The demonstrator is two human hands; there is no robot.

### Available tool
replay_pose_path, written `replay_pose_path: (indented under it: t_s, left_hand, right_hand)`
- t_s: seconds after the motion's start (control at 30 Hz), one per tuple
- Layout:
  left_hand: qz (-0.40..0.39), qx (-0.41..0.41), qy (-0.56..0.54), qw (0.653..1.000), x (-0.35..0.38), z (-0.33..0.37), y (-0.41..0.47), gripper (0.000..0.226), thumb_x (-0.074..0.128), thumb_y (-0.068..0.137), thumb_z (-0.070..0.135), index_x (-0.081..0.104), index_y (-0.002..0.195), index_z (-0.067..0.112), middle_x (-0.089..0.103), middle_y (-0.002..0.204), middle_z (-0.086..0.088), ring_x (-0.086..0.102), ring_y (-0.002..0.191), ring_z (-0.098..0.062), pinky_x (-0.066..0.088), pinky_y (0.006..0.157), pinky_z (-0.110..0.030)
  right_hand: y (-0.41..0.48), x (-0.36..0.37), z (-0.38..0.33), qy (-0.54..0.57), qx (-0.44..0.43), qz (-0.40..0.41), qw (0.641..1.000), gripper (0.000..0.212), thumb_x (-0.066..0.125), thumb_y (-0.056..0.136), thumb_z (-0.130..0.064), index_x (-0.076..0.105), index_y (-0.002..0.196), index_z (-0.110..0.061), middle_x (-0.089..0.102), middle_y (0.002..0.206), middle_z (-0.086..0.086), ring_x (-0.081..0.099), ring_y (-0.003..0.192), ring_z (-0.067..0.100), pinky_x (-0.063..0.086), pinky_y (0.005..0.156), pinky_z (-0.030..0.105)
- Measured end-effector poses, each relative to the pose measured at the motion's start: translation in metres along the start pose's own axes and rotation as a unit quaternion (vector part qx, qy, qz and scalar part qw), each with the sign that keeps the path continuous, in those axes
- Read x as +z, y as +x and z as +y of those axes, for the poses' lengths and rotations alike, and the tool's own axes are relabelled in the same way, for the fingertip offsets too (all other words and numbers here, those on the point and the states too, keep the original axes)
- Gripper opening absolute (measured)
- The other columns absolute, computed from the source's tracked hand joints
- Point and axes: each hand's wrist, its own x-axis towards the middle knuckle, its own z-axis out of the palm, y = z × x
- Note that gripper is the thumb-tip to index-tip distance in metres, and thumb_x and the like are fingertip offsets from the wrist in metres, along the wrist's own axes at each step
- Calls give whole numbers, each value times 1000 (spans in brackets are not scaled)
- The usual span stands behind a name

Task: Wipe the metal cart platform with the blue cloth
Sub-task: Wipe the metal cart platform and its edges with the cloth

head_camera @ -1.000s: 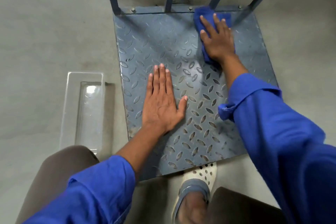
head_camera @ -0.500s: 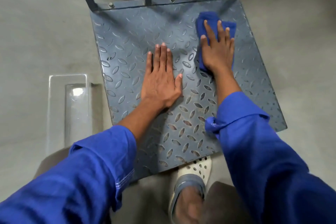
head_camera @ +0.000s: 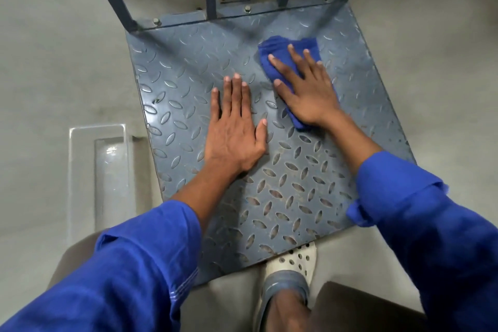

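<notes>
Blue cloth [head_camera: 285,62], one piece, lies right of centre in the frame on the one metal platform [head_camera: 296,191]. Your right hand [head_camera: 310,94] presses it flat, fingers spread. Your left hand [head_camera: 234,132] rests open, palm down, just left of it.

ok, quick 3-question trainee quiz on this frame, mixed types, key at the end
1. True or false: the blue cloth lies under the right hand.
2. Multiple choice: the left hand is A) holding a cart post, B) flat on the platform with fingers extended, C) inside the clear tray.
3. Fill in: the clear tray sits on the floor to the ___ of the platform.

Key
1. True
2. B
3. Left
</notes>
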Motion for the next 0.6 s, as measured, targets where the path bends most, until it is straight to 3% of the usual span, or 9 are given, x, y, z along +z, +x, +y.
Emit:
replay_pose_path:
  t_s: [0.07,0.2,0.27,0.4,0.47,0.6]
  left_hand:
    - [-4,1,-5,1000,-1,0,0,86,17,108,55,0,171,0,-8,180,-21,-12,168,-34,-4,136,-55]
    - [-9,-5,7,1000,-1,0,-1,86,15,109,58,-6,171,1,-13,179,-21,-16,167,-34,-6,136,-55]
    - [-9,-7,10,1000,-1,0,0,87,15,109,60,-6,171,2,-14,179,-21,-16,167,-33,-6,136,-55]
    - [-9,-15,3,1000,-2,3,-3,86,15,110,59,-5,171,3,-12,180,-20,-15,168,-32,-7,136,-52]
    - [-9,-17,-6,1000,1,3,-13,86,12,109,60,-6,171,3,-13,180,-19,-16,168,-30,-5,137,-51]
    - [-16,10,-4,1000,8,8,-43,87,6,109,63,-12,170,4,-19,179,-18,-20,167,-28,-2,137,-50]
  right_hand:
    - [-4,-6,23,-6,-4,15,1000,57,27,109,-64,16,165,-56,3,180,-9,0,167,28,3,133,49]
    - [1,-29,89,18,211,56,976,59,24,109,-65,13,166,-54,2,181,-2,-1,166,34,7,133,57]
    - [-3,-22,72,20,210,49,976,59,25,111,-61,11,167,-50,-2,181,0,-3,166,34,5,133,57]
    - [-63,10,3,22,101,29,994,56,26,113,-58,11,167,-52,-6,180,-9,-9,166,24,-6,133,47]
    - [-88,16,10,16,86,26,996,55,27,113,-58,14,166,-53,-2,179,-13,-8,167,21,-6,133,44]
    - [-67,-16,74,24,228,53,972,58,26,112,-60,12,167,-51,0,180,-6,-4,167,28,3,134,54]
